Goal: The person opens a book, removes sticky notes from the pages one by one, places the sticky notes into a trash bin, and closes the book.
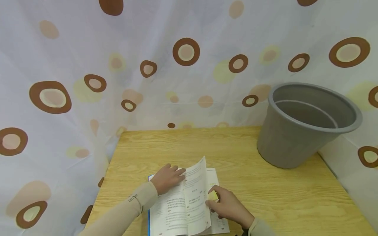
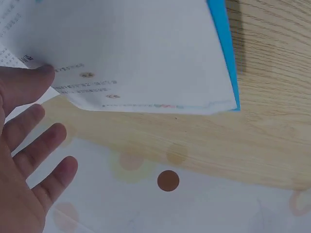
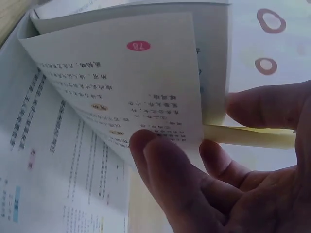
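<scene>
An open book with printed pages and a blue cover lies on the wooden table. My left hand rests on the upper part of its left page, near the spine, with fingers extended; the left wrist view shows the thumb against the paper. One page stands raised from the right side, its free edge beside my right hand. That hand pinches a small yellow pad, like sticky notes, between thumb and fingers. In the right wrist view, fingertips also touch the raised page, marked 78.
A large grey bucket stands at the table's back right corner. Behind the wooden table hangs a white curtain with brown and yellow spots, which also runs along both sides.
</scene>
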Motion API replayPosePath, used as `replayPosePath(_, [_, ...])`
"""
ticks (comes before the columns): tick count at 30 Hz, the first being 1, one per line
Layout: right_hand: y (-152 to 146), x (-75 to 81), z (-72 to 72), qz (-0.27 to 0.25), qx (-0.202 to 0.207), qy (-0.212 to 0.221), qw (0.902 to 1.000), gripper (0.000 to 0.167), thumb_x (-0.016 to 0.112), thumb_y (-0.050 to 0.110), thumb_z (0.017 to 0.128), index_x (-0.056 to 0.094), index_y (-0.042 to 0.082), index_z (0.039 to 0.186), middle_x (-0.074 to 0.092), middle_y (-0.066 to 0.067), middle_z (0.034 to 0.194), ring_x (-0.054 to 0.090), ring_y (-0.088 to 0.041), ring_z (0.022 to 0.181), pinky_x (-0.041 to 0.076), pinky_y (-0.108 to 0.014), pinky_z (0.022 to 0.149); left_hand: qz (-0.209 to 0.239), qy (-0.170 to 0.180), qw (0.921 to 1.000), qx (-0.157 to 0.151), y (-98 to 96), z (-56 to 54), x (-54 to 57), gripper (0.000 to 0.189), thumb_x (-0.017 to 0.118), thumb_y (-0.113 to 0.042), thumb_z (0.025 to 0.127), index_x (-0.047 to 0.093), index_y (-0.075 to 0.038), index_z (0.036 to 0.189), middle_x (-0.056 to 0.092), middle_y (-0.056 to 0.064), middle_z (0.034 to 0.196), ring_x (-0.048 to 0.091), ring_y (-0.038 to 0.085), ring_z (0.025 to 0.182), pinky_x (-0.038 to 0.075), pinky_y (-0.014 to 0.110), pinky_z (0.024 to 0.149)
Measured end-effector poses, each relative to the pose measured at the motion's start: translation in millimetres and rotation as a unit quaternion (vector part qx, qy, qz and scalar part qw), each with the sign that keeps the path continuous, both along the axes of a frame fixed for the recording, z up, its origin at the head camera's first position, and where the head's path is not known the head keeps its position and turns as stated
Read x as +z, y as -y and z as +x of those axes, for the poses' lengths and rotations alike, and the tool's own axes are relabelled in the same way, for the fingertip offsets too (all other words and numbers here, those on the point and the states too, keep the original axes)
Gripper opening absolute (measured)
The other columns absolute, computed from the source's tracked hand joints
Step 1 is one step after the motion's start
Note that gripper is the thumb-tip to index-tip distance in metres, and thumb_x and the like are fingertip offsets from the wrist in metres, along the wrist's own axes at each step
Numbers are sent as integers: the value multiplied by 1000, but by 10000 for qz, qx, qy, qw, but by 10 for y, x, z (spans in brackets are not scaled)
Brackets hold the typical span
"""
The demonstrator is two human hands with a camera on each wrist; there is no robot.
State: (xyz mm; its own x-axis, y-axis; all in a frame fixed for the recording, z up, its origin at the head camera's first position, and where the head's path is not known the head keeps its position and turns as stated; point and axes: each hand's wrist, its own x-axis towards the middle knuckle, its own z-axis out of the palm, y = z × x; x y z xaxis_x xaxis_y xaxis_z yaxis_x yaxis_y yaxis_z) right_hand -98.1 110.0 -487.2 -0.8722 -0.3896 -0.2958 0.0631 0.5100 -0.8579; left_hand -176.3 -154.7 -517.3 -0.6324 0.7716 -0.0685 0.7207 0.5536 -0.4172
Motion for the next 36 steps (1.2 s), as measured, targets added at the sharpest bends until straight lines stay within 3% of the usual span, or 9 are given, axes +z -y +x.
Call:
replayPosePath(6, [156, 36, 38, 239, 178, -465, 9985, 18, 65, 23, 90, 56, 8, 94, 62, -3, 70, 53, -9, 53, 43, -22, 46, 322, -318, 9974, -569, -84, 59, 80, 68, 69, -19, 93, 36, -25, 153, 37, -6, 160, 58, 15, 127, 54, 34, 97])
replayPosePath(9, [232, 34, 65, 504, 200, -834, 9950, 20, 66, 23, 87, 51, 9, 87, 65, -6, 78, 61, -13, 65, 46, -26, 52, 382, -420, 9940, -937, -137, 78, 107, 70, 65, -19, 96, 29, -24, 157, 28, -5, 164, 56, 15, 129, 53, 33, 96])
replayPosePath(12, [297, 4, 92, 540, 172, -1006, 9933, 19, 67, 21, 86, 52, 9, 85, 69, -9, 84, 67, -17, 73, 49, -29, 56, 333, -537, 9906, -1216, -162, 84, 101, 63, 61, -22, 99, 32, -24, 155, 31, -5, 163, 56, 13, 125, 53, 32, 92])
replayPosePath(15, [359, -45, 107, 474, 195, -919, 9944, 18, 67, 21, 85, 57, 7, 92, 71, -10, 88, 67, -18, 73, 50, -30, 56, 294, -596, 9891, -1318, -144, 86, 75, 42, 58, -26, 100, 50, -24, 141, 49, -7, 149, 58, 10, 111, 52, 28, 81])
replayPosePath(17, [394, -85, 116, 401, 233, -758, 9960, 22, 67, 21, 86, 60, 5, 100, 72, -12, 93, 66, -16, 72, 50, -28, 56, 315, -628, 9888, -1313, -124, 92, 69, 24, 59, -27, 100, 59, -24, 123, 61, -9, 129, 59, 8, 97, 50, 24, 71])
replayPosePath(22, [410, -171, 166, -7, 128, -323, 9994, 37, 66, 23, 89, 60, 4, 120, 70, -7, 93, 61, -11, 65, 47, -24, 50, 624, -613, 9857, -1437, -104, 82, 78, 7, 62, -21, 97, 61, -22, 104, 63, -11, 98, 57, 6, 78, 48, 16, 61])
replayPosePath(26, [353, -177, 236, -279, -14, -63, 9996, 39, 66, 28, 91, 58, 4, 121, 68, -4, 90, 59, -9, 60, 45, -23, 48, 1029, -486, 9802, -1618, -146, 65, 76, 12, 63, -14, 96, 58, -18, 107, 63, -8, 105, 59, 5, 88, 52, 14, 68])
replayPosePath(32, [236, -85, 299, -158, -229, 248, 9993, 50, 69, 33, 91, 55, 4, 129, 65, -14, 121, 66, -13, 81, 53, -28, 61, 1517, -530, 9701, -1820, -330, 26, 124, 16, 65, -12, 96, 57, -15, 109, 62, -5, 114, 59, 6, 100, 54, 13, 77])
replayPosePath(36, [154, -21, 326, -24, -469, 26, 9989, 50, 70, 33, 90, 54, 6, 129, 61, -15, 127, 66, -12, 84, 53, -27, 62, 1866, -581, 9626, -1878, -490, -32, 125, 21, 66, -10, 94, 57, -14, 112, 62, -4, 117, 60, 7, 103, 55, 15, 79])
